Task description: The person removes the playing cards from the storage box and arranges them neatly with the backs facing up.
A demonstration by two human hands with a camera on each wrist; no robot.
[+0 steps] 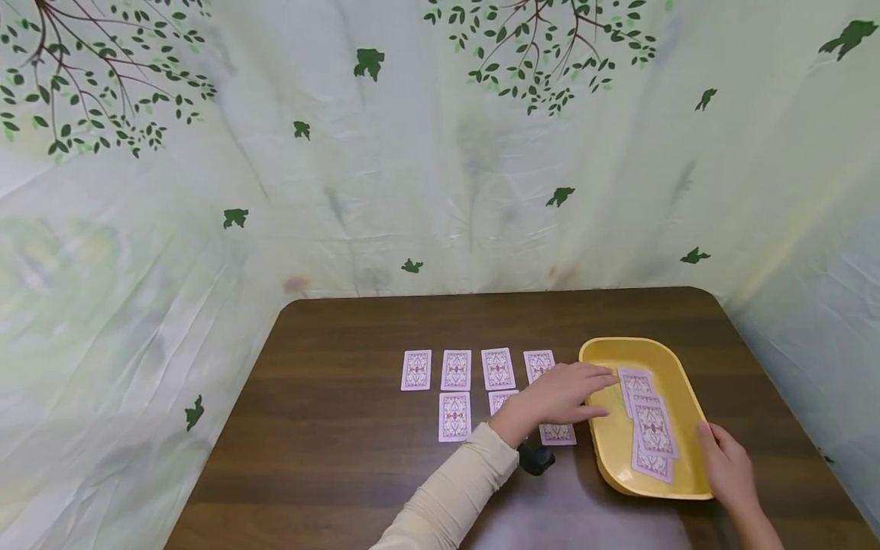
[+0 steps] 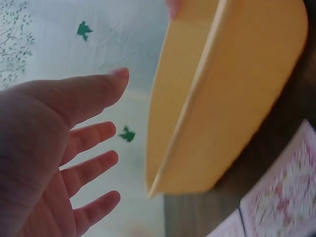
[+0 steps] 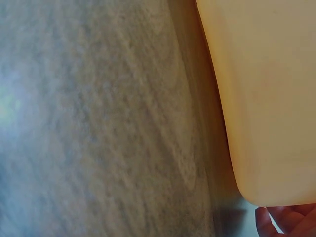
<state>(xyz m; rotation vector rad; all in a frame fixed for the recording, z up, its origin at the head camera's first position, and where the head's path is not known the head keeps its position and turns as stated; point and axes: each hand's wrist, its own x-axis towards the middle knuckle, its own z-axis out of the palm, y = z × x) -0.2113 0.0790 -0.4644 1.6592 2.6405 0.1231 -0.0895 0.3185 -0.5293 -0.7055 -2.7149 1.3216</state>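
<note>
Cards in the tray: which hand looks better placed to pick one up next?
Probably the left hand: it is empty, its fingers reaching over the near side of the cards, while the right hand grips the edge of the tray.

Creased cream left sleeve (image 1: 452,493) with a black wrist camera (image 1: 536,461)

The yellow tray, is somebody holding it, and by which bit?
Yes, the right hand holds the yellow tray by its right edge. The left hand holds nothing.
</note>
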